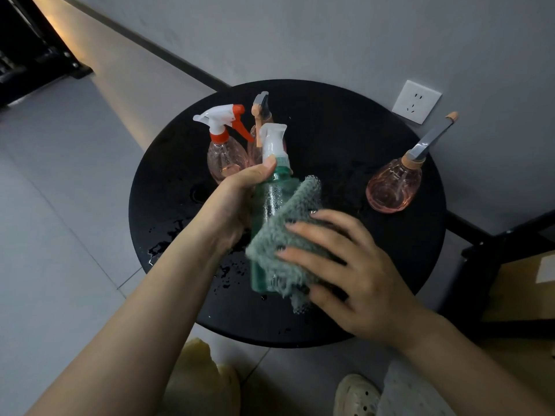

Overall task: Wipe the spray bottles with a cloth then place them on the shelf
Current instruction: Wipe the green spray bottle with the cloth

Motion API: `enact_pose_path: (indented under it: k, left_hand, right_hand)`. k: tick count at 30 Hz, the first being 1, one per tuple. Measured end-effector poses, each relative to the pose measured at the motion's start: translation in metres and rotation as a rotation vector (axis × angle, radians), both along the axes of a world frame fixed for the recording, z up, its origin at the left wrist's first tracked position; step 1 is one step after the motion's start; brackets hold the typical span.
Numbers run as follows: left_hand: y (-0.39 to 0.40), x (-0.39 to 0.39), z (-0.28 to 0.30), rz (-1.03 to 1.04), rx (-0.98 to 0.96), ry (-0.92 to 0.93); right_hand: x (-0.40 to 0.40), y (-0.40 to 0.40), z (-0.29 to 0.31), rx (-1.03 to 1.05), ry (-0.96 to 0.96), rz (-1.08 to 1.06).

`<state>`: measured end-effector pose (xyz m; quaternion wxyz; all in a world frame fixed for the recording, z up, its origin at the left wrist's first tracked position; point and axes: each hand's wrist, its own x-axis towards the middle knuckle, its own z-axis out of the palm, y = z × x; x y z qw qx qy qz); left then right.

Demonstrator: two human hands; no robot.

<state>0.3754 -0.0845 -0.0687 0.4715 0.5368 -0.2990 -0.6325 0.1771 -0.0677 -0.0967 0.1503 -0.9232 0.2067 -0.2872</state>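
Green bottle [267, 205] was held upright above the table [345, 139], clamped at its neck by left hand [237, 196]; cloth [285, 235] was pressed against its right side by right hand [345, 265].

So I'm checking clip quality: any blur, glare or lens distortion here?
Head view: dim overall; the cloth and right hand are slightly motion-blurred; wet patches glint on the black table; the wide lens bends the wall's baseboard line; a warm light streak crosses the floor at upper left.

pink bottles [223, 159] crowd left, table [330, 130] centre open
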Motion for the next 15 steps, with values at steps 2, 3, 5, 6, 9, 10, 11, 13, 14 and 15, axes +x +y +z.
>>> enact_pose_path:
  k: [2,3,5,6,9,10,11,13,14,15]
  left_hand:
    - [0.0,-0.003,0.0,-0.032,-0.005,-0.035]
    - [0.0,-0.005,0.0,-0.049,-0.016,-0.063]
    - [0.0,-0.007,0.0,-0.057,-0.036,-0.116]
    - [0.0,-0.007,-0.001,-0.049,-0.043,-0.126]
    - [-0.001,-0.002,-0.001,-0.023,-0.057,-0.093]
    - [-0.001,-0.001,-0.001,-0.008,-0.071,-0.076]
    - [0.0,0.001,0.0,0.013,-0.088,-0.046]
    - [-0.001,0.003,0.002,0.039,-0.12,0.051]
    - [-0.002,0.003,0.003,0.025,-0.127,0.08]
    - [-0.002,0.004,0.005,-0.007,-0.122,0.079]
  right_hand:
    - [0.008,-0.004,-0.001,0.155,-0.067,-0.099]
    - [0.012,-0.005,-0.001,0.268,-0.112,-0.14]
    - [0.017,-0.008,-0.001,0.527,-0.227,-0.155]
    - [0.019,-0.01,-0.001,0.661,-0.287,-0.123]
    - [0.014,-0.011,0.001,1.071,-0.374,0.033]
    - [0.011,-0.011,0.001,1.134,-0.354,0.065]
    - [0.009,-0.01,0.002,1.147,-0.319,0.078]
    - [0.006,-0.008,0.0,1.154,-0.282,0.059]
    - [0.006,-0.007,-0.001,1.163,-0.29,0.036]
    - [0.006,-0.006,-0.002,1.158,-0.306,0.021]
